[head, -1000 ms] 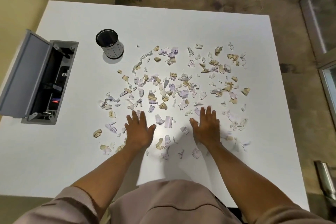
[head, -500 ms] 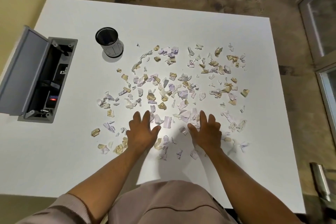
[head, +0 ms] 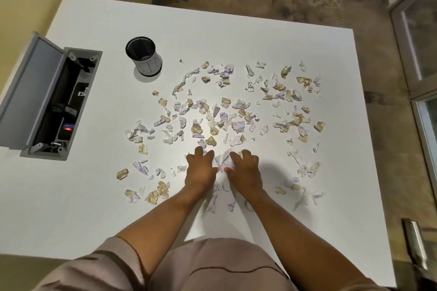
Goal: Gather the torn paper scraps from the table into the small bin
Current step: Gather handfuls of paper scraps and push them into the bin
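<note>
- Left hand [head: 200,171] and right hand [head: 244,171] sit side by side on the desk [head: 248,38], fingers curled inward, pinching a small clump of scraps [head: 222,161] between them.
- Loose paper scraps [head: 236,111] lie scattered beyond and to both sides of the hands.
- The small bin [head: 144,56] stands upright, well beyond the left hand, apart from the scraps.

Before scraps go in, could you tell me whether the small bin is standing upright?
Upright: the small black bin stands on its base, its round open mouth facing up.
</note>
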The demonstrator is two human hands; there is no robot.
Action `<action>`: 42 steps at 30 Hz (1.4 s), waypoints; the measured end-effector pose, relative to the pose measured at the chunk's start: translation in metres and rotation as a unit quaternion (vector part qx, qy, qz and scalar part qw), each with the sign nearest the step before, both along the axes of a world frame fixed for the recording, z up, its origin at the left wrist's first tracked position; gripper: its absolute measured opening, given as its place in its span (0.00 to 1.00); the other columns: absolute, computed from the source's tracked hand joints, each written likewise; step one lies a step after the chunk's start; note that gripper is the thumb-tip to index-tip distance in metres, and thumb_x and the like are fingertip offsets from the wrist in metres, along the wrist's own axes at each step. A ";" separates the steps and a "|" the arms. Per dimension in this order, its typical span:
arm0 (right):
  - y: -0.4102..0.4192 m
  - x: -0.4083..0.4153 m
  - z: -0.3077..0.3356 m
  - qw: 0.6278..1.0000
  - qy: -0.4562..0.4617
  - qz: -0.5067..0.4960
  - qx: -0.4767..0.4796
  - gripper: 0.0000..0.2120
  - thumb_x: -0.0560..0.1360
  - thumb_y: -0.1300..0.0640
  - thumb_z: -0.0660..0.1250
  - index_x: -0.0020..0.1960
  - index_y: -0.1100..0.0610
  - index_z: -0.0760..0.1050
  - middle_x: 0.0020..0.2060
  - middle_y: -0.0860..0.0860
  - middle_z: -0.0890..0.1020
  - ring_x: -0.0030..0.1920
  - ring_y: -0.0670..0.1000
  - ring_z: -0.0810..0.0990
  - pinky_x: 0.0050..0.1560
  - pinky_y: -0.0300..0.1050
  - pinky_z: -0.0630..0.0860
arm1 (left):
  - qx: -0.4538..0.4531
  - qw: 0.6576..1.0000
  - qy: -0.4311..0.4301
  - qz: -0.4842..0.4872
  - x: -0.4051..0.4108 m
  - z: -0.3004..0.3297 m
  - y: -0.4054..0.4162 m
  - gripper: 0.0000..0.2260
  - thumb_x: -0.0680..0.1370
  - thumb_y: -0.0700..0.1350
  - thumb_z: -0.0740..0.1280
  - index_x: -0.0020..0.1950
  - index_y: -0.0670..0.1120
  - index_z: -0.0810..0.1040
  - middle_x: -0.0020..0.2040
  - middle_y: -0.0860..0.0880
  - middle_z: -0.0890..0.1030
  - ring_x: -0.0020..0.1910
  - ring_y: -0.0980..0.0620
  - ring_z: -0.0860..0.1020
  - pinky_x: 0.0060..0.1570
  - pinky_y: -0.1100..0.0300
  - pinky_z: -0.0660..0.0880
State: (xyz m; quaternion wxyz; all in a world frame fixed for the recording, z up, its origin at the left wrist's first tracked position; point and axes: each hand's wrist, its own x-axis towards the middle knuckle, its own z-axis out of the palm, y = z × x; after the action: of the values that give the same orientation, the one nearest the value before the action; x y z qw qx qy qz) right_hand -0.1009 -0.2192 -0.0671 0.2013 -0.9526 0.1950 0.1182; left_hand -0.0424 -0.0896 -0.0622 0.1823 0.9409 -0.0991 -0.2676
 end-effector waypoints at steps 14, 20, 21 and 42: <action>0.006 0.004 -0.005 0.996 -0.009 0.087 -0.001 0.11 0.78 0.60 0.65 0.60 0.54 0.77 0.58 0.53 0.76 0.57 0.53 0.72 0.42 0.39 0.70 | -0.061 0.998 -0.004 -0.018 0.002 0.004 0.004 0.07 0.76 0.37 0.61 0.45 0.39 0.79 0.46 0.44 0.75 0.44 0.44 0.73 0.42 0.53 0.72; 0.002 0.007 -0.005 0.994 -0.079 0.057 0.051 0.06 0.74 0.67 0.68 0.49 0.63 0.83 0.45 0.59 0.82 0.45 0.59 0.78 0.39 0.44 0.73 | -0.098 0.994 0.003 0.042 0.005 0.002 0.010 0.08 0.73 0.38 0.65 0.34 0.39 0.76 0.37 0.41 0.78 0.37 0.46 0.73 0.36 0.51 0.68; 0.001 0.008 -0.005 0.992 -0.098 0.039 0.074 0.05 0.72 0.68 0.69 0.46 0.65 0.83 0.43 0.61 0.83 0.42 0.60 0.80 0.39 0.45 0.75 | -0.111 0.992 0.004 0.060 0.005 0.002 0.012 0.08 0.73 0.38 0.66 0.34 0.40 0.78 0.37 0.41 0.80 0.36 0.47 0.73 0.36 0.52 0.68; 0.015 0.103 0.053 0.699 -0.117 -0.360 0.607 0.09 0.71 0.67 0.73 0.49 0.58 0.82 0.45 0.52 0.86 0.43 0.48 0.85 0.38 0.40 0.80 | -0.341 0.856 0.057 0.384 0.106 0.067 0.057 0.09 0.72 0.33 0.74 0.51 0.40 0.83 0.43 0.48 0.82 0.29 0.64 0.80 0.26 0.72 0.73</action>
State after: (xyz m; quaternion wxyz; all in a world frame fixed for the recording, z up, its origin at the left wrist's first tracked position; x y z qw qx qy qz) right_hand 0.0018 -0.2038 -0.0143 0.7841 -0.4875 0.3838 0.0170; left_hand 0.0634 -0.0330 0.0050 0.5852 0.7663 0.1954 -0.1795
